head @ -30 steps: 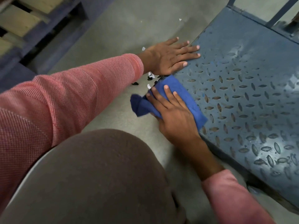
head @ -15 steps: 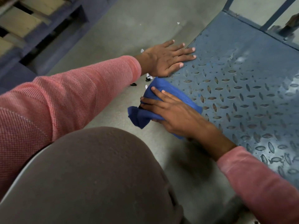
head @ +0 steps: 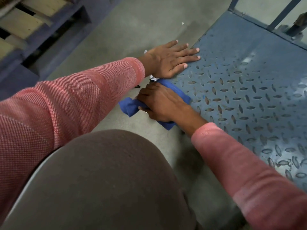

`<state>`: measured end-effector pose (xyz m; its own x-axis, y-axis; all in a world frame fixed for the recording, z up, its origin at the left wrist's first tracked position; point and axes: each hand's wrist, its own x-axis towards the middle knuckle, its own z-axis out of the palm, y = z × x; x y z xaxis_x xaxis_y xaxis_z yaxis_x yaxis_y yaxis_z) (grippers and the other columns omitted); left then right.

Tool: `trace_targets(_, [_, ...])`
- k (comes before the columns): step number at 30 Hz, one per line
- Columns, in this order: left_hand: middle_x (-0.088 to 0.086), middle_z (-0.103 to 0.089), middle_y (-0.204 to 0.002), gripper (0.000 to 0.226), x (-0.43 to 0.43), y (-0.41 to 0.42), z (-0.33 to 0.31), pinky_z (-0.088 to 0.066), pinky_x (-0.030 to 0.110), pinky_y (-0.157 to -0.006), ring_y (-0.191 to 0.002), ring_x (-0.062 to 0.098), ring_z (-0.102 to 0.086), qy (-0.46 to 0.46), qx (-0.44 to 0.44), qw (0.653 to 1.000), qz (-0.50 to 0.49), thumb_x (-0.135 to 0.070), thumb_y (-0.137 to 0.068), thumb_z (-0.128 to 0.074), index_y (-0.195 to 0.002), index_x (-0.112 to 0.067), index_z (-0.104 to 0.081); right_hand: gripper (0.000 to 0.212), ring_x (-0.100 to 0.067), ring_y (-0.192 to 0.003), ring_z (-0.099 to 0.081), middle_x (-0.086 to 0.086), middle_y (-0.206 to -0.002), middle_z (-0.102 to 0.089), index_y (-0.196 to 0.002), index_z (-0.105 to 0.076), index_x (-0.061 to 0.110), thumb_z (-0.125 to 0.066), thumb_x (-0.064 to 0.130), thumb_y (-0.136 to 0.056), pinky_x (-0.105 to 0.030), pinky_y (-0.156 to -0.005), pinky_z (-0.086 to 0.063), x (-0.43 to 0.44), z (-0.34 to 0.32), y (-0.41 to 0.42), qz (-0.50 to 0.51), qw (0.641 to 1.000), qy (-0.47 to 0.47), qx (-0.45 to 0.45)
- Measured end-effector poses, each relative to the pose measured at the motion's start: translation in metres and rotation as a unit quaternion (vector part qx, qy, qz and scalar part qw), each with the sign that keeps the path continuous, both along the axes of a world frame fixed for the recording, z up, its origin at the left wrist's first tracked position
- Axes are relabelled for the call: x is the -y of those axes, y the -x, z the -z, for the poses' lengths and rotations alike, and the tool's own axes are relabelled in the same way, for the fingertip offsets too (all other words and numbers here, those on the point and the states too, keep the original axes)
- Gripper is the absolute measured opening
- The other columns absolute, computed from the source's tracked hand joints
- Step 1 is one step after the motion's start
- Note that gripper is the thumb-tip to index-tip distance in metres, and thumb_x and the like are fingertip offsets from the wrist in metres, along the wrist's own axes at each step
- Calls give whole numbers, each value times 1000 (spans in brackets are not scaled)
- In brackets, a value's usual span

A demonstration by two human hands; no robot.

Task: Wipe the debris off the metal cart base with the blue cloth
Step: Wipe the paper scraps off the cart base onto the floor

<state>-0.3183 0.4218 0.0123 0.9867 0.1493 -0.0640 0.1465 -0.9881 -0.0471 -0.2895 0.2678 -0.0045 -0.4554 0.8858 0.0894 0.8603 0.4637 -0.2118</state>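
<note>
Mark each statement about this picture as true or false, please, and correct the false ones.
1. The right hand presses the blue cloth at the edge of the cart base. True.
2. The left hand holds the cloth too. False: it lies flat and open on the cart base, apart from the cloth.
3. Small scraps lie on the floor beside the cart edge. True.
4. The cart base is smooth. False: it has a raised tread pattern.
5. Both sleeves are blue. False: they are pink.
</note>
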Motion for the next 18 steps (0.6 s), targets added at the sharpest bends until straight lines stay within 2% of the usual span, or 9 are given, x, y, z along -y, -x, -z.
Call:
trace_targets(1, [-2, -5, -177, 61, 0, 0, 1, -11, 53, -130, -161, 31, -16, -1, 3, 1000, -2, -46, -109, -4, -168, -30, -5, 29, -28, -95, -62, -4, -99, -68, -101, -71, 13, -49, 30, -93, -37, -95, -42, 5, 1, -2, -8, 1000, -3, -5])
trace_targets(3, [-3, -6, -177, 60, 0, 1, 3, -11, 53, -130, -161, 31, -17, 2, 10, 1000, -9, -45, -110, -5, -168, -31, -6, 41, -26, -118, -58, -3, -117, -68, -116, -69, 12, -40, 29, -94, -32, -114, -31, 18, 2, -8, -23, 1000, 0, -5])
trace_targets(5, [-4, -6, -177, 60, -1, 2, 3, -11, 53, -130, -161, 31, -17, 11, 10, 1000, -13, -45, -109, -5, -168, -32, -7, 49, -27, -134, -50, -4, -129, -66, -124, -67, 9, -36, 27, -91, -31, -120, -24, 24, 1, -12, -27, 1000, 5, -13])
trace_targets(7, [-4, -5, -177, 61, 0, 2, 2, -10, 53, -130, -161, 31, -16, 18, 5, 1000, -14, -46, -108, -4, -168, -32, -7, 47, -27, -131, -53, -4, -125, -68, -120, -69, 10, -38, 27, -89, -35, -117, -33, 20, 2, -12, -22, 1000, 3, -8])
trace_targets(9, [-3, -5, -177, 63, 0, 2, 1, -10, 54, -130, -161, 32, -16, 20, 1, 1000, -13, -47, -107, -3, -168, -31, -7, 36, -25, -114, -60, -1, -111, -69, -109, -71, 13, -45, 29, -90, -37, -106, -40, 8, 5, -7, -8, 1000, -5, 13])
trace_targets(12, [-3, -5, -177, 63, 0, 2, 1, -11, 53, -130, -161, 32, -16, 20, 4, 1000, -15, -46, -108, -4, -168, -30, -7, 21, -28, -86, -62, -1, -89, -67, -88, -69, 16, -57, 32, -86, -39, -86, -41, -4, 6, 7, 27, 999, -13, 30])
trace_targets(14, [-3, -4, -177, 63, 1, 1, -1, -10, 53, -130, -161, 31, -15, 15, -1, 1000, -16, -46, -107, -3, -168, -30, -6, 16, -29, -79, -62, -3, -82, -65, -81, -67, 16, -62, 31, -84, -41, -81, -42, -7, 6, 11, 36, 999, -26, 24])
trace_targets(16, [-3, -4, -177, 64, 2, 1, 0, -9, 52, -130, -161, 31, -14, 9, -2, 1000, -16, -46, -107, -2, -168, -30, -6, 19, -29, -87, -63, -2, -89, -67, -88, -69, 15, -60, 32, -88, -40, -85, -42, -2, 8, 9, 22, 999, -39, 13])
trace_targets(18, [-3, -5, -177, 62, 1, 2, 1, -9, 53, -130, -161, 30, -15, 6, 2, 1000, -18, -45, -108, -4, -168, -30, -6, 31, -28, -111, -61, -1, -112, -70, -111, -70, 13, -52, 32, -93, -37, -105, -38, 9, 9, 1, -10, 999, -37, 7])
